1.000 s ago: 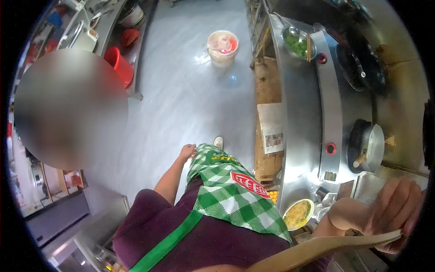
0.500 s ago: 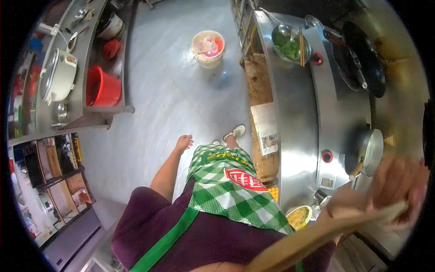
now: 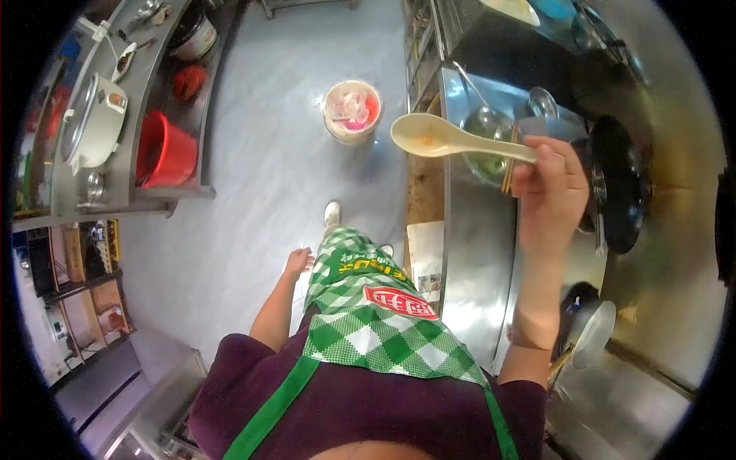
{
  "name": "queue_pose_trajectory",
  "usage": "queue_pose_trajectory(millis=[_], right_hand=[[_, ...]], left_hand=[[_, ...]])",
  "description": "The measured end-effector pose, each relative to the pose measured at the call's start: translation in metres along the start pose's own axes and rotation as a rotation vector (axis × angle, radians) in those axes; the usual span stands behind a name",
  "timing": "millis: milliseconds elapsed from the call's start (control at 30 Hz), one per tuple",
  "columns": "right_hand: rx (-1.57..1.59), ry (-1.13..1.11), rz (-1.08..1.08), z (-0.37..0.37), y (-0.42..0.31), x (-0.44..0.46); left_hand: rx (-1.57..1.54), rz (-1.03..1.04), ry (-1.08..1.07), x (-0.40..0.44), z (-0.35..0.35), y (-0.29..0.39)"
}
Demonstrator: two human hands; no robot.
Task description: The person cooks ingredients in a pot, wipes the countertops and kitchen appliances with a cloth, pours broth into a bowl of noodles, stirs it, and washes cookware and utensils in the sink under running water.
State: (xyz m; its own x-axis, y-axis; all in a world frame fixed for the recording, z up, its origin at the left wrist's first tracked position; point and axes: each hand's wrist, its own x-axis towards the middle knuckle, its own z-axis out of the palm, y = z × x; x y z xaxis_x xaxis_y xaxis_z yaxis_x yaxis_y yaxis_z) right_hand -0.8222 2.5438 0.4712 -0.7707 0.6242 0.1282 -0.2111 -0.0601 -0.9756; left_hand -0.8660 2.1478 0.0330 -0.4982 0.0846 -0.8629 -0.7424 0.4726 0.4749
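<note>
My right hand [image 3: 553,184] is closed on the handle of a cream-coloured soup spoon [image 3: 441,139], held out in front of me above the steel counter. A small orange smear shows in the spoon's bowl. Below and partly hidden by the spoon is a clear bowl [image 3: 483,167] with green leaves in it. A pair of chopsticks [image 3: 507,178] and a metal ladle [image 3: 471,84] rest at this bowl. My left hand [image 3: 297,262] hangs low at my side over the floor, empty, with its fingers loosely apart.
A black wok [image 3: 619,184] stands along the right wall, and a pan with a pale lid [image 3: 595,334] is nearer me. On the floor ahead is a white bucket [image 3: 345,139] with plastic bags. Left shelves hold a rice cooker [image 3: 103,126] and a red bucket [image 3: 175,157].
My right hand has swung forward from the lower right with the spoon, which was close to the camera and blurred. My body has stepped forward. The left hand still hangs at my side.
</note>
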Motion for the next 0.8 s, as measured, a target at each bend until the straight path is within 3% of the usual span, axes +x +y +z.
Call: queue_pose_trajectory(millis=[133, 233, 367, 433, 467, 533, 567, 600, 667, 733, 800], right_hand=[[-0.194, 0.026, -0.095, 0.030, 0.035, 0.044], [-0.546, -0.009, -0.264, 0.063, 0.066, 0.086], [-0.954, -0.250, -0.984, 0.105, 0.127, 0.143], [-1.288, -0.422, -0.932, 0.121, 0.160, 0.157], [-1.269, -0.408, -0.968, 0.131, 0.169, 0.158], [-1.105, -0.339, -1.030, 0.136, 0.179, 0.153], [-0.961, -0.300, -1.060, 0.128, 0.181, 0.145], [-1.069, -0.270, -0.952, 0.114, 0.187, 0.129], [-1.236, -0.187, -0.686, 0.073, 0.206, 0.081], [-1.290, -0.042, -0.483, 0.005, 0.187, 0.035], [-1.188, 0.305, -0.285, -0.020, 0.178, -0.013]], left_hand=[[0.045, -0.115, 0.033, 0.018, -0.017, 0.016], [-0.026, -0.082, 0.043, 0.040, -0.044, 0.053], [-0.132, 0.083, 0.059, 0.068, -0.077, 0.121], [-0.109, 0.109, 0.040, 0.080, -0.087, 0.143], [-0.085, 0.137, 0.013, 0.092, -0.093, 0.157], [0.093, 0.482, -0.037, 0.107, -0.101, 0.151], [-0.008, 0.244, -0.084, 0.119, -0.096, 0.145], [0.059, 0.204, -0.041, 0.106, -0.083, 0.146], [0.168, 0.111, -0.238, 0.107, -0.068, 0.120], [0.481, 0.336, -0.390, 0.127, -0.029, 0.101], [0.599, 0.428, -0.543, 0.164, 0.013, 0.124]])
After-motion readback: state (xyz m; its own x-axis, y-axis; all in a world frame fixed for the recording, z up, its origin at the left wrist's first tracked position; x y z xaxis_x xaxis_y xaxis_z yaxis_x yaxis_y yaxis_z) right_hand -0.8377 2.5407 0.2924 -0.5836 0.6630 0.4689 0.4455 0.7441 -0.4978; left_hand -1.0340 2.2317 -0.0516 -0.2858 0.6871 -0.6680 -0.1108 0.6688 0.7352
